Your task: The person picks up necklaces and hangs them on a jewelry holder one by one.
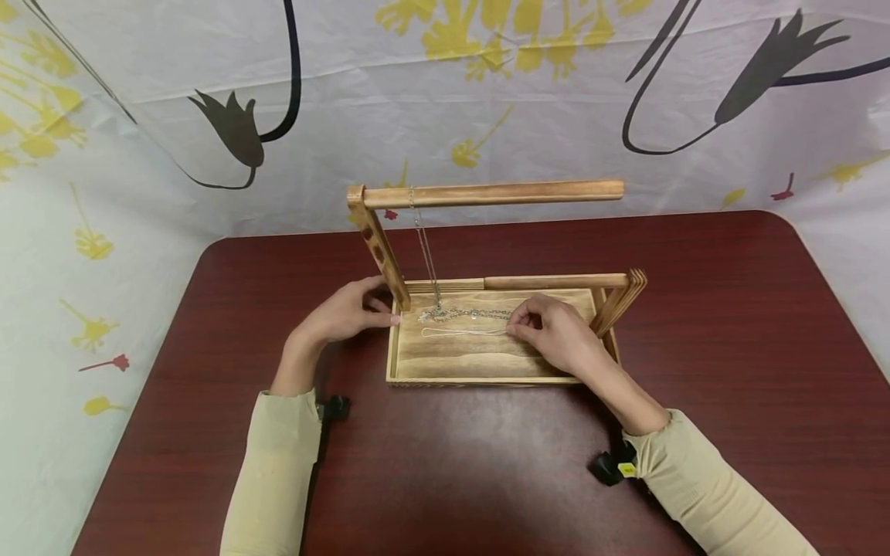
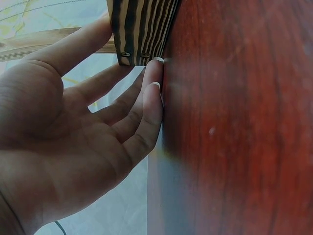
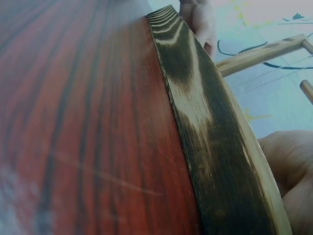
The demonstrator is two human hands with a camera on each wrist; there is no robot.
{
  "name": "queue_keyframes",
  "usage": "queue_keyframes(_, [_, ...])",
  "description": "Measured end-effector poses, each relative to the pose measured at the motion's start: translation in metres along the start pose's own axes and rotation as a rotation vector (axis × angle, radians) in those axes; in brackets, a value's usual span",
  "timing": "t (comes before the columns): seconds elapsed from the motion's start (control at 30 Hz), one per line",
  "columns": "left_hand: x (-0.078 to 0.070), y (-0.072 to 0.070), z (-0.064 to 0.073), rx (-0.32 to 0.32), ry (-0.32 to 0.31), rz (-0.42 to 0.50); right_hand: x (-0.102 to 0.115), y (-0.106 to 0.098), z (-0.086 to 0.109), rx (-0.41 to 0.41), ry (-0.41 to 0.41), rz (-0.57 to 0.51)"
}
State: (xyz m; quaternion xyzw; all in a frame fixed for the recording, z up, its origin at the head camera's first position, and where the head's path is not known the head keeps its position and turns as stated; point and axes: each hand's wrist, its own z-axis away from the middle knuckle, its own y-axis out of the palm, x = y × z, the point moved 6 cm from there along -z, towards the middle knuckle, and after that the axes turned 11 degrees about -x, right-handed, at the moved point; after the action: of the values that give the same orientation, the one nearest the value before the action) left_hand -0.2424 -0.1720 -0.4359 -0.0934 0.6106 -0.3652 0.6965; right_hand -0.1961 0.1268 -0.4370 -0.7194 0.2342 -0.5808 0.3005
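A wooden jewelry stand with a shallow tray base stands on the table. My left hand holds its left end, with the thumb on the rim and the other fingers by the upright post. Over the tray, my right hand has thumb and forefinger pinched together at the right end of a thin pale necklace, which lies stretched along the tray floor. Just behind it lies a thicker silvery chain. Another fine necklace hangs from the upper bar, its lower end reaching the tray.
A lower bar runs along the stand's back from a short slanted post at the right. The stand sits on a dark red table. Behind it hangs a white patterned cloth.
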Motion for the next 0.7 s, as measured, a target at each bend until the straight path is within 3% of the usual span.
queue_keyframes(0.7, [0.0007, 0.0003, 0.0004, 0.001, -0.007, 0.016, 0.0000, -0.0030, 0.0003, -0.012, 0.001, -0.048])
